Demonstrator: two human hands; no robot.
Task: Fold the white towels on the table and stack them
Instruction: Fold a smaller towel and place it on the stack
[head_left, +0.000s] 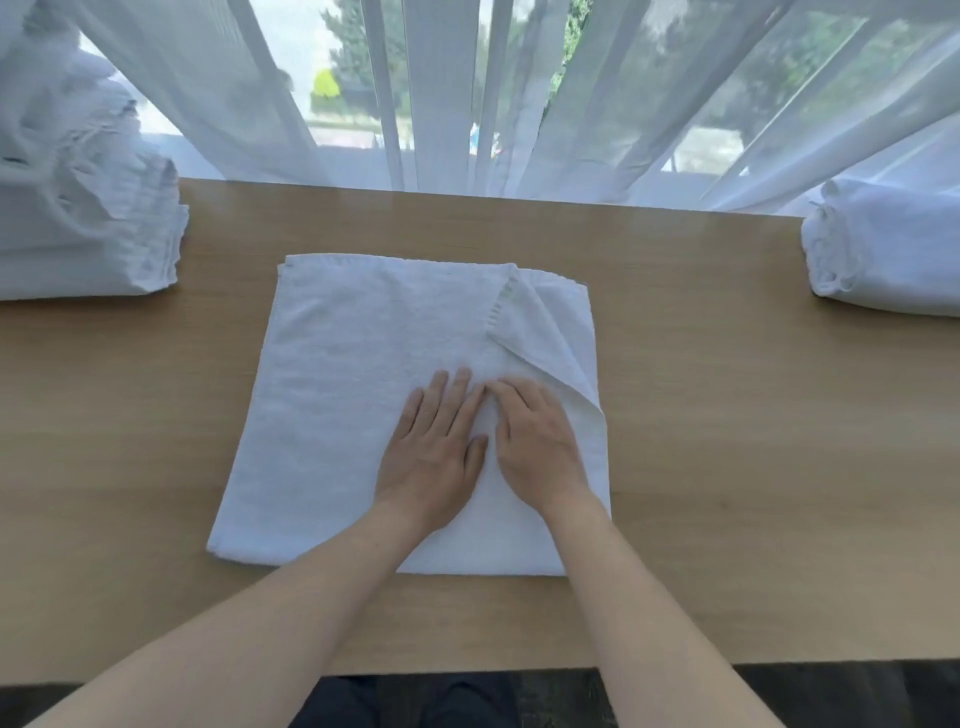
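1. Table (701, 415): long wooden top running across the whole view, its far edge against a window hung with sheer curtains (441, 104). It serves as the flat working surface.
2. Heap of towels (88, 223): piled high on the far left of the table, rumpled and uneven. Likely the supply still to be folded, kept well apart from the work area.
3. Towel (337, 389): white, lying flat at the middle of the table, directly in front of the person. Already doubled at least once, judging by the layered edges. Its upper layer is askew on the right side, where a flap (545, 332) lies slanted with a hemmed edge showing. The fold is not yet square.
4. Stack of towels (883, 249): on the far right edge of the table, neat and rounded at the folds. Probably the finished pile, placed within reach for the next one.
5. Left hand (431, 441): flat on the towel, palm down, fingers straight and together, gripping nothing. It seems to pin and smooth the cloth.
6. Right hand (535, 441): just beside the left, palm down near the foot of the slanted flap, fingers slightly bent with the tips pressing the cloth. Whether they pinch a fold I cannot tell.
7. Judgement: smoothing stage, before the next fold; the flap needs straightening first.
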